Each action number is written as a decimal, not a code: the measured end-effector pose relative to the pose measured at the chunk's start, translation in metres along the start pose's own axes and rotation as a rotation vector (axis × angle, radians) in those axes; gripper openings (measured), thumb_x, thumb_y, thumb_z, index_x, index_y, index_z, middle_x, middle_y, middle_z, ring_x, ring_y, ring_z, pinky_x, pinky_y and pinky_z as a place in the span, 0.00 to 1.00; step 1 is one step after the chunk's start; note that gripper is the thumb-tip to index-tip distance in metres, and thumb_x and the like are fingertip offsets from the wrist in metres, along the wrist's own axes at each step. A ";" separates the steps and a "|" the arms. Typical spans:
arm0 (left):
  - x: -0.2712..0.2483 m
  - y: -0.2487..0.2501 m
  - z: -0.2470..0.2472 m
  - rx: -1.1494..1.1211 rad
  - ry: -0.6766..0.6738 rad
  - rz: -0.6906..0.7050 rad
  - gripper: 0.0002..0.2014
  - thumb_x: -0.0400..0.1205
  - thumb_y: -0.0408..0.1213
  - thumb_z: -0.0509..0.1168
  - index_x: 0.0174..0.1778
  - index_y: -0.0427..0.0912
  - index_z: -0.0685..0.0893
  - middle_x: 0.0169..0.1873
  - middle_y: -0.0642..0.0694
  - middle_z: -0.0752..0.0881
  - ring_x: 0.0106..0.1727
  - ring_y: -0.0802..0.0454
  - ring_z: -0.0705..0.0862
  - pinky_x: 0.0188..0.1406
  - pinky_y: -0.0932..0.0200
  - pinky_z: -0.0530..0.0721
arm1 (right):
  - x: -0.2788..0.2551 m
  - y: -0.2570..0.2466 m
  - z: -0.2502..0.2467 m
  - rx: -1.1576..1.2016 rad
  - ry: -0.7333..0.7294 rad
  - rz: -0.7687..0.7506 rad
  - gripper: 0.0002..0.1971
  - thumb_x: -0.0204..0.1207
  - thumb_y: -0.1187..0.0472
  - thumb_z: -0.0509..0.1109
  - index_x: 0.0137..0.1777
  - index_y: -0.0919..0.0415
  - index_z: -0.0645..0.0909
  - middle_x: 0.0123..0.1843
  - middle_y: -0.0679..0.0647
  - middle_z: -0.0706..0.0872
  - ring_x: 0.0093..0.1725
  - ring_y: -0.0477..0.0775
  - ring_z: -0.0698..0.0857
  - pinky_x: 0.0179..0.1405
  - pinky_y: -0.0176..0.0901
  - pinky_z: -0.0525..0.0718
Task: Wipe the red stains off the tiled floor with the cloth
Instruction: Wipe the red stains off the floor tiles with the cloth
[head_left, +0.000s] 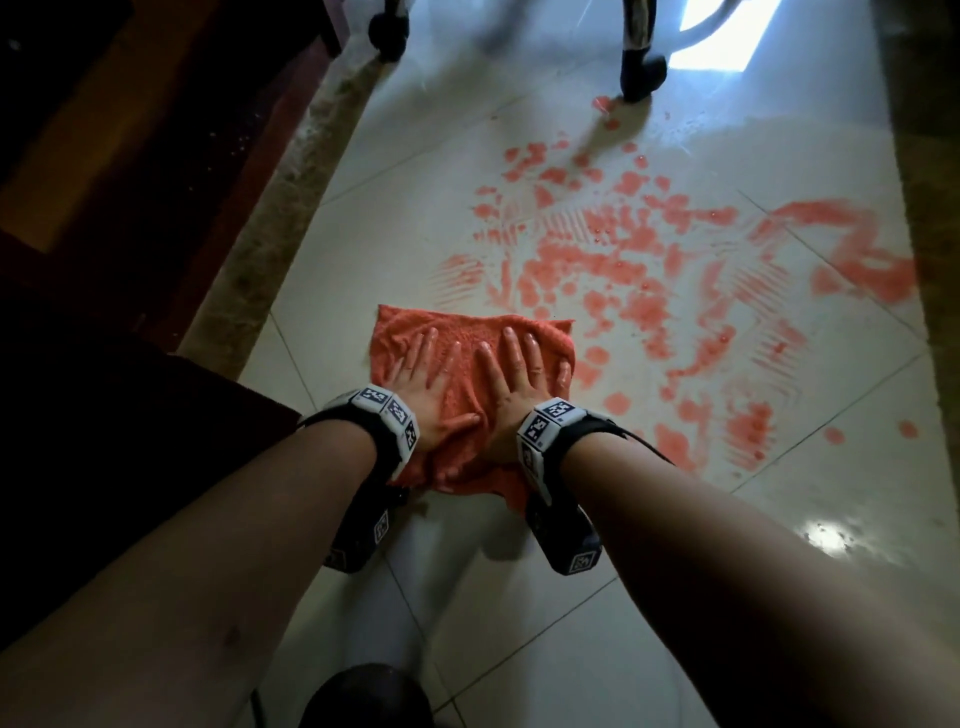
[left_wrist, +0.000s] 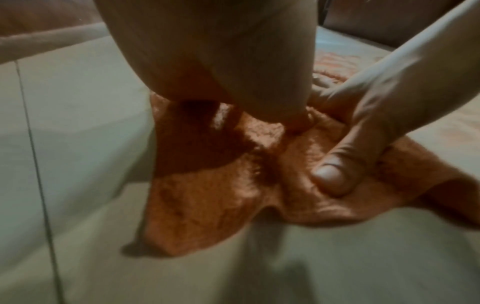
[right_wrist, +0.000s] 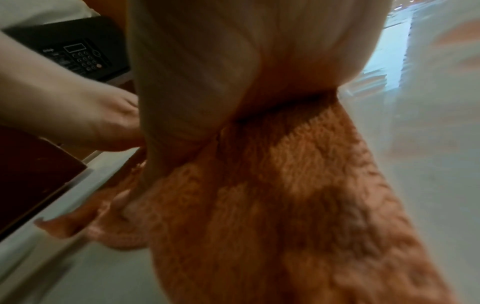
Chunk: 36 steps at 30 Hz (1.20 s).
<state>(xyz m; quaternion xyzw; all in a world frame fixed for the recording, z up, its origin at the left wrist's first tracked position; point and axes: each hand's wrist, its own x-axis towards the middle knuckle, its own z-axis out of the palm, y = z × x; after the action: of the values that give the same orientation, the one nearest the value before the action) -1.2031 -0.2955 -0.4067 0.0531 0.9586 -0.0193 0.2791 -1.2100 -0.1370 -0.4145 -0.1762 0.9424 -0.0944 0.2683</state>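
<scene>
An orange cloth (head_left: 467, 332) lies spread on the pale tiled floor (head_left: 519, 623). Both hands press flat on it side by side, fingers straight and splayed: my left hand (head_left: 423, 384) on its left half, my right hand (head_left: 511, 379) on its right half. Red stains (head_left: 649, 270) smear and dot the tiles ahead of and to the right of the cloth, from its far edge outward. In the left wrist view the left palm (left_wrist: 207, 51) bears on the cloth (left_wrist: 207, 201) beside the right thumb (left_wrist: 335, 176). The right palm (right_wrist: 221, 61) covers the cloth (right_wrist: 285, 205).
Dark wooden furniture (head_left: 130, 182) and a stone kerb (head_left: 291, 208) run along the left. Two dark chair feet (head_left: 641, 73) stand beyond the stains. A dark strip (head_left: 924, 130) borders the right. A black keypad device (right_wrist: 78, 53) sits at the left. My knee (head_left: 363, 696) is below.
</scene>
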 end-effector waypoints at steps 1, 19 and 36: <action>0.005 -0.008 -0.001 0.017 0.006 0.022 0.54 0.67 0.78 0.37 0.82 0.48 0.31 0.81 0.40 0.29 0.82 0.43 0.29 0.83 0.44 0.37 | 0.004 0.000 -0.002 0.003 0.003 -0.004 0.67 0.58 0.26 0.72 0.84 0.47 0.29 0.83 0.55 0.24 0.81 0.59 0.25 0.73 0.71 0.26; 0.103 -0.043 -0.046 -0.054 0.208 0.008 0.48 0.76 0.69 0.54 0.83 0.49 0.37 0.83 0.41 0.34 0.83 0.44 0.34 0.81 0.48 0.38 | 0.093 -0.003 -0.065 0.008 -0.034 0.087 0.66 0.56 0.24 0.71 0.84 0.42 0.32 0.84 0.49 0.26 0.82 0.55 0.26 0.76 0.69 0.27; 0.036 0.071 -0.028 0.184 0.118 0.187 0.47 0.78 0.71 0.40 0.82 0.41 0.33 0.81 0.38 0.31 0.82 0.41 0.30 0.81 0.40 0.32 | -0.017 0.091 -0.032 -0.009 -0.097 0.118 0.69 0.50 0.18 0.69 0.81 0.38 0.28 0.81 0.44 0.21 0.79 0.50 0.21 0.77 0.65 0.26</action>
<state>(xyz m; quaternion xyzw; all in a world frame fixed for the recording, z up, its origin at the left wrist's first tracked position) -1.2404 -0.2201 -0.4036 0.1685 0.9584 -0.0781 0.2167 -1.2397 -0.0443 -0.4047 -0.1258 0.9375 -0.0653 0.3178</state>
